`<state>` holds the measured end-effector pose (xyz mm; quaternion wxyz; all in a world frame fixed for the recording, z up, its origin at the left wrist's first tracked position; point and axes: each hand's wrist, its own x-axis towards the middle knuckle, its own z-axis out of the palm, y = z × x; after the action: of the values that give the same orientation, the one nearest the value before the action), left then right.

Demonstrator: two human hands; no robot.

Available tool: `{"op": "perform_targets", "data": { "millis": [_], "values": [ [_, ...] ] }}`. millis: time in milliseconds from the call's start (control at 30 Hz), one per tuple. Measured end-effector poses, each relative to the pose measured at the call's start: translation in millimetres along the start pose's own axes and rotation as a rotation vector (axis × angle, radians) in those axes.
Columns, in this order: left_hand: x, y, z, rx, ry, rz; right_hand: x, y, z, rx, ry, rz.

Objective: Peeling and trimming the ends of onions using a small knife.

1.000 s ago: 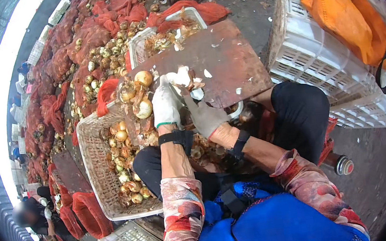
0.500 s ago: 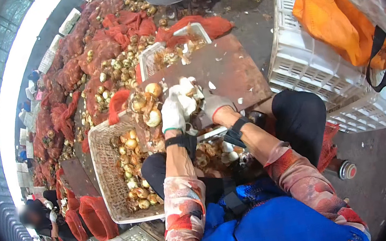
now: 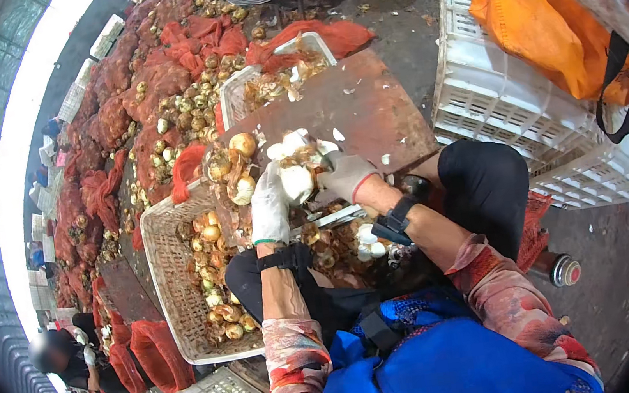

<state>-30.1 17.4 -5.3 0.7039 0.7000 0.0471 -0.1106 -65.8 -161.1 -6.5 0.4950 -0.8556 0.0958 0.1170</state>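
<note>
A whitish, partly peeled onion (image 3: 297, 185) sits in the grip of my left hand (image 3: 268, 204), which wears a white glove. My right hand (image 3: 351, 177), in a greyish glove, is closed at the onion's right side; brown skin shows between its fingers and the onion, and whatever it holds is hidden. Just beyond lie peeled white onions (image 3: 297, 140) on a reddish-brown board (image 3: 374, 103). Unpeeled brown onions (image 3: 243, 145) rest on the board's left part. Below my hands, loose skins and white onion pieces (image 3: 369, 243) lie between my knees.
A white basket (image 3: 165, 293) of brown onions stands at my left; another crate (image 3: 236, 100) with skins lies beyond the board. Stacked white crates (image 3: 507, 102) with an orange bag (image 3: 536, 20) are at right. Red net sacks (image 3: 116, 115) fill the far left. Another person (image 3: 84, 366) sits lower left.
The onion between my hands shows more clearly, and my hands have drawn slightly apart. My left hand has shifted a little left and nearer. The whole view has shifted slightly.
</note>
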Motion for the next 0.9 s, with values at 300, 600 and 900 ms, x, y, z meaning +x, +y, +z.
{"op": "perform_targets", "data": {
  "millis": [300,600,900],
  "values": [
    [-4,3,20,0.081,-0.02,0.04,28,5,23,0.203,-0.184,0.024],
    [-9,5,21,0.12,0.012,0.021,49,11,33,0.029,-0.141,-0.013],
    [-14,-3,0,-0.004,0.075,0.063,25,-11,40,-0.33,0.008,0.085]
  ]
}}
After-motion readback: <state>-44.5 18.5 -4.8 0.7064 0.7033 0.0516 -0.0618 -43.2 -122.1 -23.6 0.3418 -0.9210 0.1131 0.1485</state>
